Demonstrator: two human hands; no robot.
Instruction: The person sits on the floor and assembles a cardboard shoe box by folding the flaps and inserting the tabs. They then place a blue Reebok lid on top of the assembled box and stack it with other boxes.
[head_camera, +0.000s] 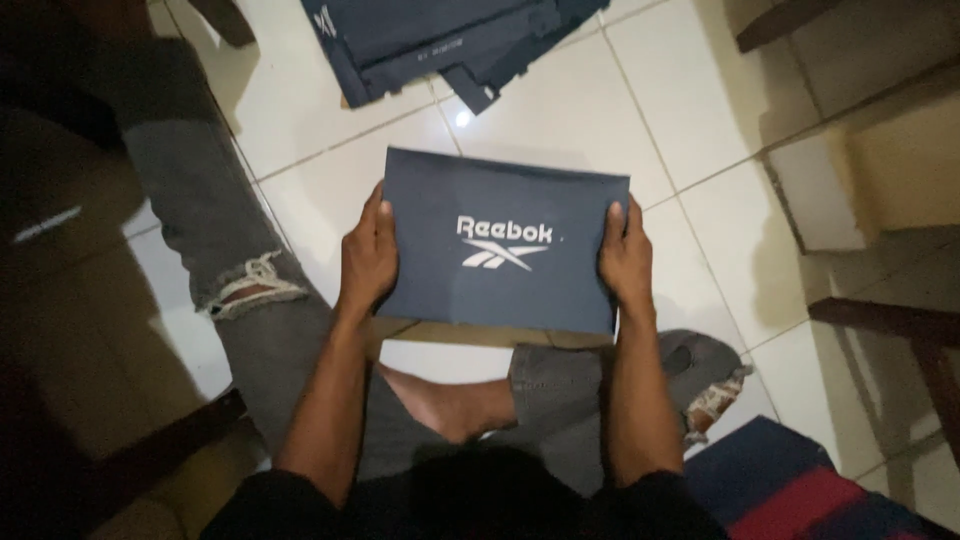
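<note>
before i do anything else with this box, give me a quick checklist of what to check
1. Left hand grips the left edge of the dark blue flat box: ok.
2. Right hand grips the right edge: ok.
3. Box held level, printed face up: ok.
4. White tiled floor under the box bare: ok.
5. More dark blue cardboard lies apart, farther ahead: ok.
6. Underside of the box: cannot tell, hidden.
</note>
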